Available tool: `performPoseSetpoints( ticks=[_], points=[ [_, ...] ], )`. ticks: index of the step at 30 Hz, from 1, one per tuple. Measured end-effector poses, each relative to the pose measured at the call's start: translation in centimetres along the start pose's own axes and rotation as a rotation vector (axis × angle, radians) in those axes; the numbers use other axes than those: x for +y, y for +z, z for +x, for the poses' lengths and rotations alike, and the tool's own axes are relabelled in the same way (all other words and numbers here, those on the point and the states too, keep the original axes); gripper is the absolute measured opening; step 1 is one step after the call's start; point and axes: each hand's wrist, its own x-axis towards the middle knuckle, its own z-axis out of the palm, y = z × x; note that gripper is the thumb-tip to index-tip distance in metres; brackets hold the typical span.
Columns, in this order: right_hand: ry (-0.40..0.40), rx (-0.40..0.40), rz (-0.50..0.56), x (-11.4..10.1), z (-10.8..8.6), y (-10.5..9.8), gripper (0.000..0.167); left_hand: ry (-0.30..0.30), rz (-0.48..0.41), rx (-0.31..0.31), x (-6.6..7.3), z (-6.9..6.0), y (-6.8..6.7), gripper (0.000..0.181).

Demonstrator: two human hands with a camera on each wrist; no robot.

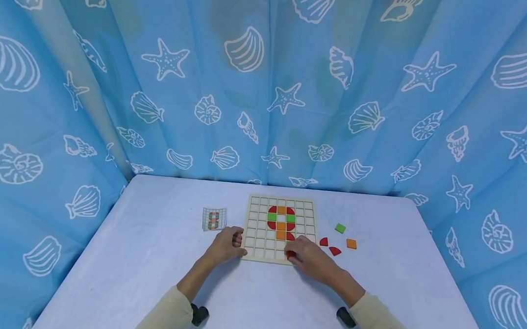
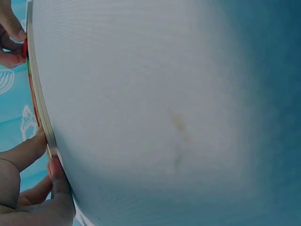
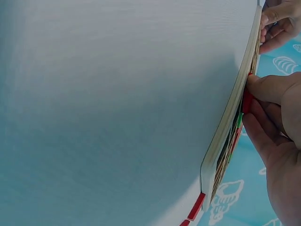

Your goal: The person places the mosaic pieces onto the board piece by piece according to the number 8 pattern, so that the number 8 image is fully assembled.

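A pale wooden grid board [image 1: 260, 248] lies on the table with red, green and orange tiles set in its cells. My left hand [image 1: 225, 244] pinches the board's left edge, thumb and fingers on either side of the rim [image 2: 42, 103] in the left wrist view. Over the near part of the board, my right hand [image 1: 316, 260] pinches a red tile [image 3: 247, 100] between thumb and fingers. That tile is close to the board's surface; whether it touches a cell I cannot tell. A green tile beside it is partly hidden by the right fingers.
Left of the board lies a small pattern card [image 1: 214, 219] showing a coloured grid. To the right are loose tiles: a green square [image 1: 340, 228], an orange square [image 1: 351, 243] and two red quarter-rounds [image 1: 335, 250]. A blue shell-print curtain [image 1: 261, 110] surrounds the white table [image 1: 159, 213].
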Motion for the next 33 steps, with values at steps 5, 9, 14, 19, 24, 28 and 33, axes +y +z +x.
performPoseSetpoints(
  ticks=[5,9,14,19,24,28,33],
  points=[
    [-0.033,-0.003,-0.005,-0.09,0.15,-0.24,0.029,0.0,-0.012,-0.001,-0.07,-0.02,-0.03,0.064],
    [-0.017,0.013,0.017,-0.16,0.31,-0.55,0.033,0.003,-0.023,-0.004,-0.1,-0.04,-0.12,0.064],
    [0.003,0.036,0.064,-0.3,0.44,-0.56,0.031,0.009,-0.03,-0.004,-0.24,-0.04,-0.09,0.064],
    [-0.001,0.034,0.036,-0.24,0.39,-0.27,0.024,0.013,-0.033,-0.005,-0.37,0.03,0.17,0.065],
    [-0.003,0.06,-0.007,-0.19,0.23,-0.31,0.024,0.002,-0.033,-0.004,-0.29,0.09,0.18,0.065],
    [-0.002,0.073,-0.008,-0.28,0.3,-0.41,0.023,0.0,-0.018,-0.002,-0.11,0.0,0.06,0.065],
    [-0.021,0.047,-0.003,-0.43,0.47,-0.57,0.02,-0.003,-0.015,-0.003,-0.11,-0.08,0.04,0.065]
  ],
)
